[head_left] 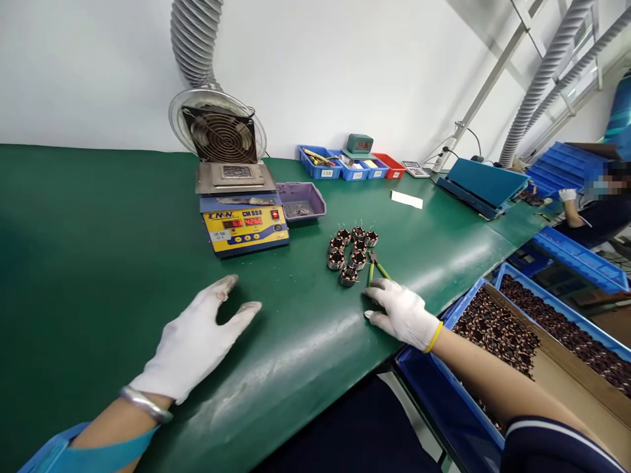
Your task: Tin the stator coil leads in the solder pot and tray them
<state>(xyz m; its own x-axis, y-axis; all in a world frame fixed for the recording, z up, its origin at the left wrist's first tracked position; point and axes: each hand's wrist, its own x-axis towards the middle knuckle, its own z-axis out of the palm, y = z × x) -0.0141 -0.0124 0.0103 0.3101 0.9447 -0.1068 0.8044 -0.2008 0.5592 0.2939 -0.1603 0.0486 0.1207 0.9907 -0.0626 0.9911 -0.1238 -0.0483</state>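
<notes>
My left hand (197, 338), in a white glove, lies flat on the green table mat (98, 263) with thumb and fingers spread and nothing in it. My right hand (401, 312), also gloved, rests on the mat with its fingers over the green handles of small cutters (375, 264); I cannot see whether it grips them. Just beyond the cutters stands a cluster of several small copper-wound motor stators (350, 249). A solder pot with a yellow-and-blue control panel (244, 223) sits beyond my left hand.
A fume fan with a ribbed duct (219, 131) stands behind the solder pot, a purple tray (302, 200) beside it. Small blue and red bins (350, 167) and a clock line the back. Blue crates of stators (497, 328) sit at right. Another person's gloved hand (566, 195) works far right.
</notes>
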